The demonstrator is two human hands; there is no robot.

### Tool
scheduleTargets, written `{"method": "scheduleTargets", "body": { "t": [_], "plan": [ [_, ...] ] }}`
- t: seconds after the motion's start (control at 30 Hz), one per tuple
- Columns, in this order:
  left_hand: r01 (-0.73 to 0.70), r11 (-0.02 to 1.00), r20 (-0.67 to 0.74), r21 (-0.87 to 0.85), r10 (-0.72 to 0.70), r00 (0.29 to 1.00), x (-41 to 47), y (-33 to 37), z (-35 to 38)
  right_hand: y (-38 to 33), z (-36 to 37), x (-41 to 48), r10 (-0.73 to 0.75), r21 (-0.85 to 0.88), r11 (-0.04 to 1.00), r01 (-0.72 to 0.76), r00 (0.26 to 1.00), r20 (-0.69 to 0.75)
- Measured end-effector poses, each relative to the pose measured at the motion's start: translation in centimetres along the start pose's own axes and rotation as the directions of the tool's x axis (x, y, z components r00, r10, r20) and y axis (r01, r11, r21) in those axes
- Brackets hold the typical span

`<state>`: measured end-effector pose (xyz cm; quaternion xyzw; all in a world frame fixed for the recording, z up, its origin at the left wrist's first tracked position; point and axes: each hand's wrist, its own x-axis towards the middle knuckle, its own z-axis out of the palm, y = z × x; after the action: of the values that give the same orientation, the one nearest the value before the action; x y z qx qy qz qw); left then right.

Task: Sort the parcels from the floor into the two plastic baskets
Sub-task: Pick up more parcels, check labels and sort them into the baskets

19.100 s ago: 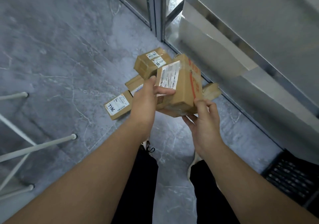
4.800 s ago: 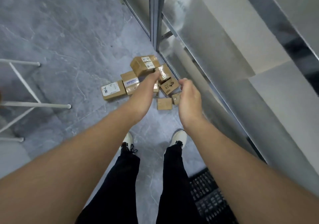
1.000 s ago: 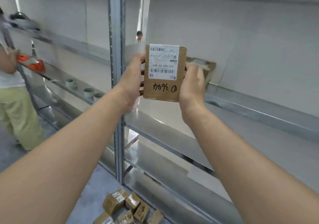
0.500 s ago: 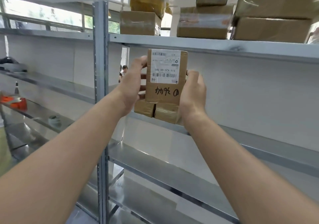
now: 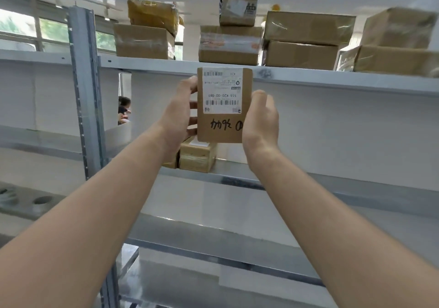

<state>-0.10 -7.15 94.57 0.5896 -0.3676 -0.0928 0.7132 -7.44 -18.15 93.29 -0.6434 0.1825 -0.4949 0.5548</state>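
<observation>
- Left hand (image 5: 178, 117) grips left edge of parcel (image 5: 222, 129), fingers curled round it.
- Right hand (image 5: 260, 120) clamps the right edge.
- Parcel is upright in air btw. both hands, label facing camera.
- 2 small boxes (image 5: 197, 156) lie on metal shelf (image 5: 370, 193), just behind & below parcel.

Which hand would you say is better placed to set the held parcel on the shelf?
Probably the right hand: bare shelf lies below it, whereas small boxes sit under the left hand. Both grip the parcel.
</observation>
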Motion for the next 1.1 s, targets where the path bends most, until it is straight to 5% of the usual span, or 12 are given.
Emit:
{"method": "scheduleTargets", "body": {
  "t": [0.3, 0.53, 1.1],
  "plan": [
    [0.041, 0.994, 0.254, -0.106, -0.013, 0.967, -0.9, 1.3, 1.5, -2.5, -2.3, -4.6, -0.02, -0.079, 0.997, -0.005, 0.949, -0.315],
    [0.119, 0.978, 0.481, -0.173, -0.022, 0.877, -5.5, 1.1, 5.9, -3.8, -8.2, -10.3, -0.064, -0.248, 0.966, -0.071, 0.866, -0.496],
    [0.193, 0.957, 0.679, -0.218, 0.006, 0.734, -25.3, 6.3, 27.6, -10.4, -35.5, -22.8, -0.147, -0.366, 0.922, -0.124, 0.762, -0.63]
  ]
}}
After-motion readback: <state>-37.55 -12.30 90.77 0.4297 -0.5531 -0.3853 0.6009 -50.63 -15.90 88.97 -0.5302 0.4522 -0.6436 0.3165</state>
